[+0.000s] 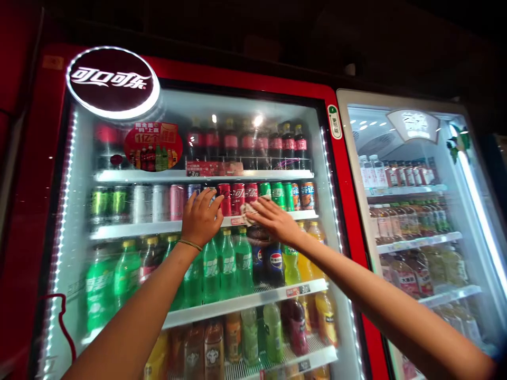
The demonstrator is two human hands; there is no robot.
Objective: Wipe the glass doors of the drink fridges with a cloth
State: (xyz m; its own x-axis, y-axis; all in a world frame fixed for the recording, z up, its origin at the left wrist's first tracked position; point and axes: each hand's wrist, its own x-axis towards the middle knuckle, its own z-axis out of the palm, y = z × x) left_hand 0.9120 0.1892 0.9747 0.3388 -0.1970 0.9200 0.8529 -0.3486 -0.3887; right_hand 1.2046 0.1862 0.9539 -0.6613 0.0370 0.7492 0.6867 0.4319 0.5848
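Note:
Both arms reach up to the glass door (253, 105) of a red-framed drinks fridge. My left hand (201, 217) lies on or very near the glass in front of the can shelf, fingers spread, holding nothing. To its right, my right hand (275, 217) presses a crumpled pale cloth or tissue (246, 212) against the glass, its fingers stretched over it. Behind the pane stand red cola cans (224, 199), level with the hands. Green bottles (227, 264) fill the shelf below. My right palm is hidden.
Dark cola bottles (231, 141) line the top shelf. A lit oval sign (113, 82) and a red round sticker (153, 146) sit at the door's upper left. A second, white-framed fridge (412, 237) stands to the right. Juice bottles (272, 327) occupy a lower shelf.

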